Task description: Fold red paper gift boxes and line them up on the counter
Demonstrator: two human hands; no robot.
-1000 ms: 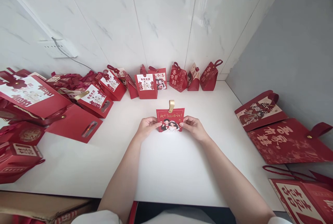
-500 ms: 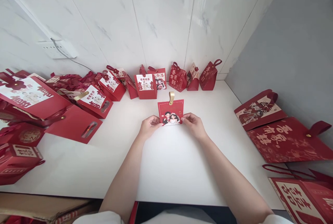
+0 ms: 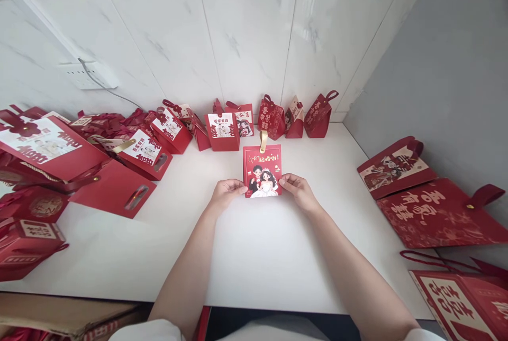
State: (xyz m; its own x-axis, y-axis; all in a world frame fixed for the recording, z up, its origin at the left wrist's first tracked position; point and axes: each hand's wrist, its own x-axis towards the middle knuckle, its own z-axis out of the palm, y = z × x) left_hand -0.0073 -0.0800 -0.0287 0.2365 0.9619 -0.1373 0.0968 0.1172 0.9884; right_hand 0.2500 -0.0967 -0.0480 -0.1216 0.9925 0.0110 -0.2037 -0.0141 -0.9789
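Observation:
A small red gift box (image 3: pixel 263 174) with a gold loop handle (image 3: pixel 263 141) stands at the middle of the white table. Its front carries a cartoon bride and groom under gold lettering. My left hand (image 3: pixel 225 194) pinches the lower left edge of the box between thumb and fingers. On the opposite side, my right hand (image 3: pixel 300 191) grips the right edge in the same way. The fingertips behind the box are partly hidden.
Several red gift boxes (image 3: pixel 224 140) line the tiled wall at the back. Larger flat bags (image 3: pixel 113 187) and boxes pile up on the left. More red bags (image 3: pixel 440 214) lie at the right, beside a grey panel. A cardboard box (image 3: pixel 59 312) sits below the front left edge.
The gift box has tilted so its front now faces me more fully, showing the gold lettering. Both hands have shifted only slightly and keep hold of its sides.

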